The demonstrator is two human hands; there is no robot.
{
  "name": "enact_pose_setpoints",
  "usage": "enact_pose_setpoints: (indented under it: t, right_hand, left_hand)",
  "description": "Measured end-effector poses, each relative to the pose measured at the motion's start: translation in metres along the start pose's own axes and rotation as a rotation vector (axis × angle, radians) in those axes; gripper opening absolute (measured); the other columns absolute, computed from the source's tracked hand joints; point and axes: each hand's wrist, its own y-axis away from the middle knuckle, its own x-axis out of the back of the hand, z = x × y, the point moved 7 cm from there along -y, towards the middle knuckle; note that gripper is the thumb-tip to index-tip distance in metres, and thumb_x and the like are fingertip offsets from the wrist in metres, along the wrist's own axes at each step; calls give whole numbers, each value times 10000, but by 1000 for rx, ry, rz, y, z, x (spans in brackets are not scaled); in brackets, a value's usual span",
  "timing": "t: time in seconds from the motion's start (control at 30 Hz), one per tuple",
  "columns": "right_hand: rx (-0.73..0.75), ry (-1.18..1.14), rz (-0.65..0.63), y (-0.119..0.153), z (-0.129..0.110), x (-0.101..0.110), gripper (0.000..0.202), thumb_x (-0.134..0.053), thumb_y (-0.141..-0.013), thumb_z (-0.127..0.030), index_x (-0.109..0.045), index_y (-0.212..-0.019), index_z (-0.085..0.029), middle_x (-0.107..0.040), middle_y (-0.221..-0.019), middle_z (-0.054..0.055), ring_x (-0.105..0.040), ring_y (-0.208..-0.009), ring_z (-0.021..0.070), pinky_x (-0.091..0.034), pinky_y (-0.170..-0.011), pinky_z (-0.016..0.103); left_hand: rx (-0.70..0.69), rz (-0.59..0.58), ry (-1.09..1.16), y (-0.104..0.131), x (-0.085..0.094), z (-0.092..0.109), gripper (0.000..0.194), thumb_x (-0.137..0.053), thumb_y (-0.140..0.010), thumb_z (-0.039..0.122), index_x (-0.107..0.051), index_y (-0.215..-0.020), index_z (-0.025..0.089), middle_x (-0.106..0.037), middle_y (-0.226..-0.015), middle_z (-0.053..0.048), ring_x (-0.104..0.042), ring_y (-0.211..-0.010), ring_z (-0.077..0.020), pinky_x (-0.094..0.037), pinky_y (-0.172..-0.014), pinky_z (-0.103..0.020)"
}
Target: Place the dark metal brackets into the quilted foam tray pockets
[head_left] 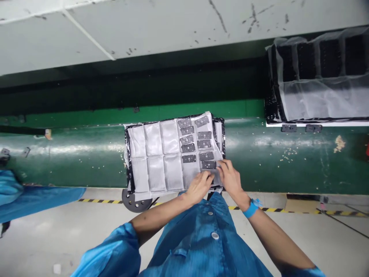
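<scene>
A tray (155,173) with a translucent whitish lining, divided into compartments, lies at the bench's front edge. Several small dark rectangular parts (188,147) lie in its right-hand columns; the left compartments show only lining. My left hand (200,187) is over the tray's lower right corner, fingers bent and closed near a dark sliver; what they grip is hidden. My right hand (230,179) is at the tray's right edge, fingers curled together beside the end of a dark part (209,165). Whether it touches that part, I cannot tell.
Another tray edge (221,134) shows underneath. Stacked black trays with film (319,98) stand at the right, with two loose dark parts (313,128) in front. Pale crumbs (339,144) dot the green bench (253,173). A blue sleeve (43,196) of another person reaches in at left.
</scene>
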Motion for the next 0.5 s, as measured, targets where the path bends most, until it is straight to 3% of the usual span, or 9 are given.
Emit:
enact_pose_setpoints:
  t: [0.13, 0.2, 0.27, 0.37, 0.5]
  right_hand:
    - [-20, -37, 120, 28, 9, 21, 391, -361, -1140, -358, -697, -1239, -184, -686, -1209, 118, -713, -909, 230, -560, -728, 326]
    - [-21, -69, 190, 37, 9, 27, 460, -341, -1138, -439, -704, -1203, -165, -694, -1155, 144, -704, -895, 251, -547, -708, 339]
    - [-11, -102, 240, 42, 9, 26, 541, -342, -1126, -522, -719, -1154, -136, -692, -1083, 169, -691, -827, 264, -539, -692, 361]
    - [21, -134, 259, 48, 7, 19, 595, -366, -1106, -580, -738, -1113, -116, -695, -1000, 160, -693, -735, 265, -544, -672, 381]
    - [-85, -135, 232, 65, 9, 7, 576, -409, -1068, -621, -750, -1107, -159, -725, -1028, 158, -732, -738, 289, -563, -649, 403]
  left_hand:
    - [-11, 41, -46, -16, -2, 12, 394, -526, -1034, 113, -522, -1425, 156, -634, -1260, -144, -650, -1182, -283, -546, -1039, -453]
    - [-30, 71, -67, -16, 10, 10, 387, -617, -1035, 230, -557, -1413, 175, -646, -1296, -127, -646, -1199, -260, -537, -1044, -404]
    - [-8, 122, -48, -13, 34, -10, 417, -705, -1002, 353, -605, -1377, 200, -663, -1315, -95, -648, -1218, -238, -530, -1062, -367]
    - [175, 261, 1, -9, 100, -84, 344, -714, -998, 337, -658, -1317, 219, -684, -1308, -66, -661, -1227, -209, -522, -1084, -335]
    - [531, 478, -35, -9, 222, -231, 264, -533, -1071, 211, -654, -1300, 162, -652, -1312, -126, -687, -1166, -220, -532, -1060, -354]
